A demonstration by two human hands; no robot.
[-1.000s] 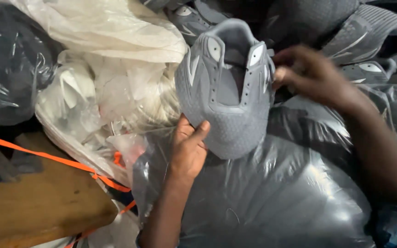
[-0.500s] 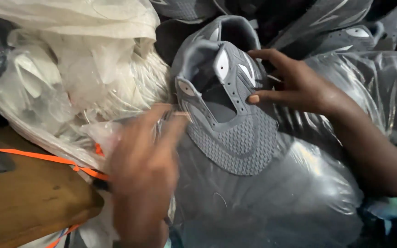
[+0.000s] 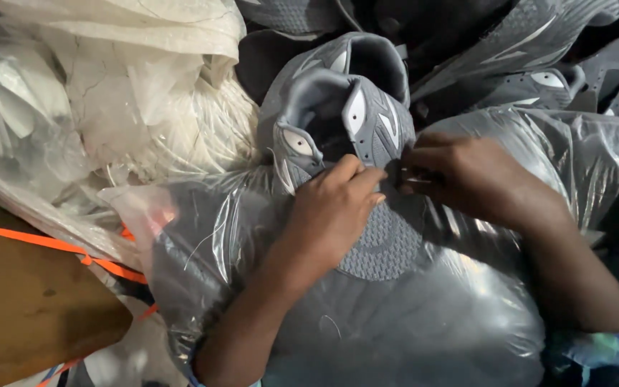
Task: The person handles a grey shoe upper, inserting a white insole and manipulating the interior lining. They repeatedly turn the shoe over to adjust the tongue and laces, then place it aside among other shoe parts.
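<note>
While both hands work, centre frame:
Shoe upper [image 3: 367,143]: grey, lying on a clear plastic bag [image 3: 410,322].
Left hand [image 3: 334,211]: pressing it flat (palm hidden).
Right hand [image 3: 478,179]: pinching its edge; fingertips hard to see.

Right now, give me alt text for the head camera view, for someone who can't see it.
Two bare hands work on a grey shoe upper lying on a clear plastic bag of grey parts: the left hand presses on it, the right hand pinches its edge. White plastic bags lie to the left, more grey uppers behind.
</note>
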